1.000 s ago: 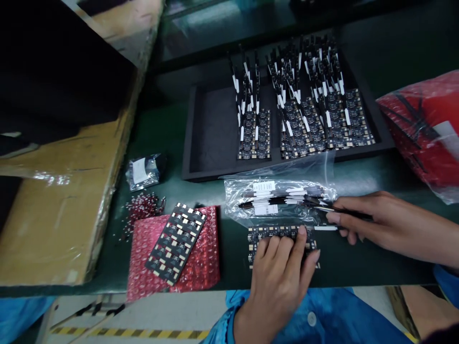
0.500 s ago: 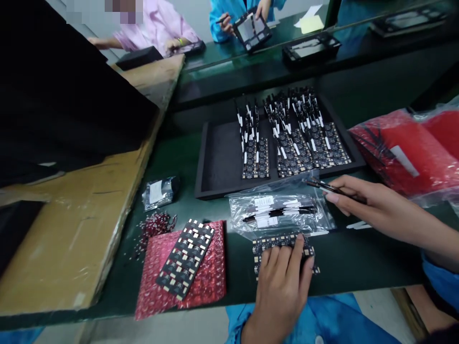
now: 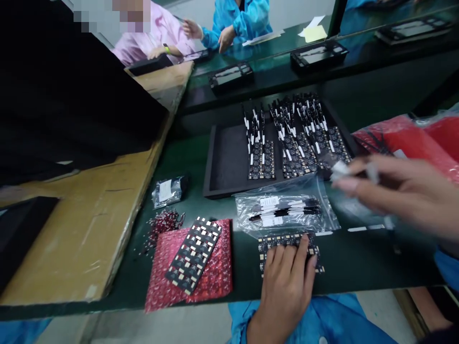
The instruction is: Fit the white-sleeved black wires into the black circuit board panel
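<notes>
- Two hands show: your left hand (image 3: 287, 282) lies flat, gripping nothing, on a circuit board (image 3: 267, 243) just nearer you than the clear bag (image 3: 327, 217).
- Your blurred right hand (image 3: 403, 191) pinches a whitish piece (image 3: 340, 171).

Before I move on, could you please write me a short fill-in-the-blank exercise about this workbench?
1. The left hand rests on a circuit board, and a clear plastic ____ lies just beyond it.
2. A second circuit board lies on red ____.
3. Farther back, more boards sit in a shallow black ____.
4. The right hand looks ____ rather than sharp.

Missing words: bag; bubble wrap; tray; blurred.
</notes>
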The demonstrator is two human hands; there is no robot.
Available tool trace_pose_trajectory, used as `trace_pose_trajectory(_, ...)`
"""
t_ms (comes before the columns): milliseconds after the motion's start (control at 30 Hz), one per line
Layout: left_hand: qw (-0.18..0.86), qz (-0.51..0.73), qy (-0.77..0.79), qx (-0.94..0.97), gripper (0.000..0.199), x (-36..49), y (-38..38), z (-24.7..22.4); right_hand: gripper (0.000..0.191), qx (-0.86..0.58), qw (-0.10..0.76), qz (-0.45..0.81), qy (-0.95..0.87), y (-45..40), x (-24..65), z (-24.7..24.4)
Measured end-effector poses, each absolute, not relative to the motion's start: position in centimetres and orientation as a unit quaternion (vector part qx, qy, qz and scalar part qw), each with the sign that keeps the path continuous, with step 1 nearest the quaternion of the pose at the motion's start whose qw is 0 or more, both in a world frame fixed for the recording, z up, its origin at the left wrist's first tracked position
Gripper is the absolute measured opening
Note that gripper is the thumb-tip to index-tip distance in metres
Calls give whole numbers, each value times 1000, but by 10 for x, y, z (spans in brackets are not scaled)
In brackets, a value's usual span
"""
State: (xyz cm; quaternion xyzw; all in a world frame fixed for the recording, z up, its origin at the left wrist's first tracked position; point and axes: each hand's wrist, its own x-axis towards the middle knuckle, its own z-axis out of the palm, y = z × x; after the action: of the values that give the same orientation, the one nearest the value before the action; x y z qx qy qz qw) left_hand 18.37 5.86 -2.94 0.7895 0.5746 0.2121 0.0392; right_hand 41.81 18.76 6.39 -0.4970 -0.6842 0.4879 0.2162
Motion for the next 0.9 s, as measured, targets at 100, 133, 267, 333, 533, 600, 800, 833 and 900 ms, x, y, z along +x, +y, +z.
trace_pose_trajectory(100, 30, 226, 563, 794, 47, 180, 56, -27, 41, -414, 127, 565, -702, 188, 399, 38)
trace_pose_trajectory(133, 25, 229, 560, 795, 44, 177, 54, -26, 40, -396, 102, 579, -706, 186, 394, 28)
trace_pose_trajectory(267, 21, 238, 570, 786, 34, 167, 49, -24, 33, -394, 45, 575, -715, 177, 387, -4)
trace_pose_trajectory(333, 28, 242, 585, 774, 32, 163, 48, -24, 37, -401, 31, 567, -718, 174, 388, -12)
trace_pose_trajectory(533, 38, 249, 592, 766, 29, 156, 49, -29, 38, -418, 22, 575, -703, 173, 391, -16)
trace_pose_trajectory(600, 38, 247, 586, 771, 29, 156, 49, -31, 33, -427, 14, 584, -690, 172, 391, -17)
trace_pose_trajectory(800, 27, 235, 579, 780, 32, 158, 50, -30, 23, -426, 6, 614, -665, 169, 391, -17)
trace_pose_trajectory(833, 25, 232, 579, 781, 32, 158, 50, -30, 24, -424, 6, 612, -668, 169, 391, -16)
trace_pose_trajectory(900, 22, 228, 580, 782, 32, 159, 51, -28, 24, -420, 1, 608, -673, 169, 391, -14)
